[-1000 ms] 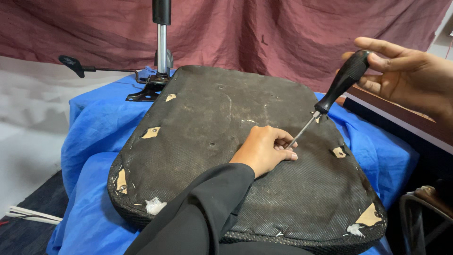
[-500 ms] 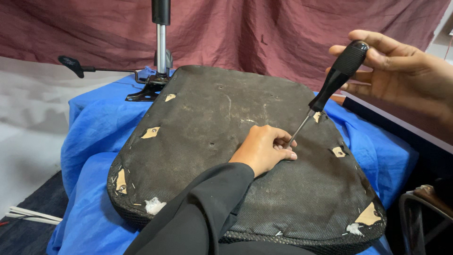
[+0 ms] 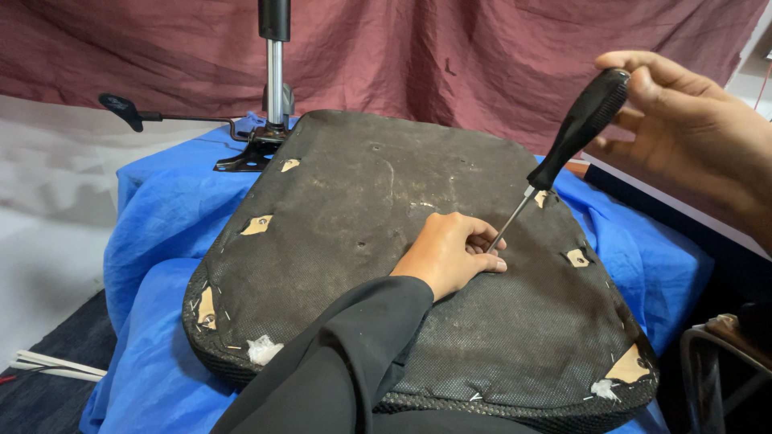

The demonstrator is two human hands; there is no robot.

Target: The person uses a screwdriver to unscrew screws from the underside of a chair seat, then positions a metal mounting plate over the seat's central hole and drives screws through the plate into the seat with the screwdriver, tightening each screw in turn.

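An upturned chair seat (image 3: 346, 209), its underside covered in black fabric with stapled edges and torn spots, lies on a blue cloth. My left hand (image 3: 450, 253), in a black sleeve, rests on the middle of the seat with fingers curled around the tip of a screwdriver shaft. My right hand (image 3: 691, 137) grips the black handle of that screwdriver (image 3: 563, 157), which slants down and left to the seat surface.
The blue cloth (image 3: 153, 241) drapes over a table. A chair base mechanism with a metal column (image 3: 273, 88) and a lever (image 3: 121, 108) stands at the far edge. A maroon curtain hangs behind. White cables (image 3: 48, 366) lie on the floor at left.
My right hand has moved up and right, raising the handle so the screwdriver stands steeper. My left hand stays on the seat at the tip.
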